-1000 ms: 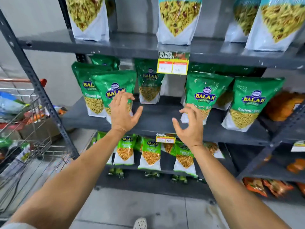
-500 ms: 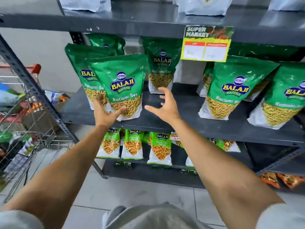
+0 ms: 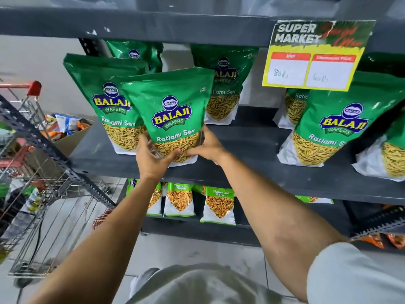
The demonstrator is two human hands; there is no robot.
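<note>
A wire shopping cart (image 3: 32,194) with a red handle is seen at the far left, with goods lying in it. Beside it, a grey metal shelf (image 3: 252,148) is stocked with green snack pouches. A rear pouch (image 3: 103,91) is stood upright on the shelf's left part. Just in front of it and overlapping it, the front pouch (image 3: 173,102) is held near the shelf's front edge, slightly tilted; whether its base is resting on the shelf cannot be told. Its lower left corner is gripped by the left hand (image 3: 153,160), the fingers (image 3: 143,141) curled round the edge and the thumb laid across the front. Its lower right edge is clasped by the right hand (image 3: 208,148), whose fingers (image 3: 206,133) are wrapped behind the pouch. Further right, a yellow price tag (image 3: 315,58) is hung from the shelf above, and a right-hand pouch (image 3: 341,119) is stood below it. Smaller packets (image 3: 219,205) are lined up on the shelf beneath.
</note>
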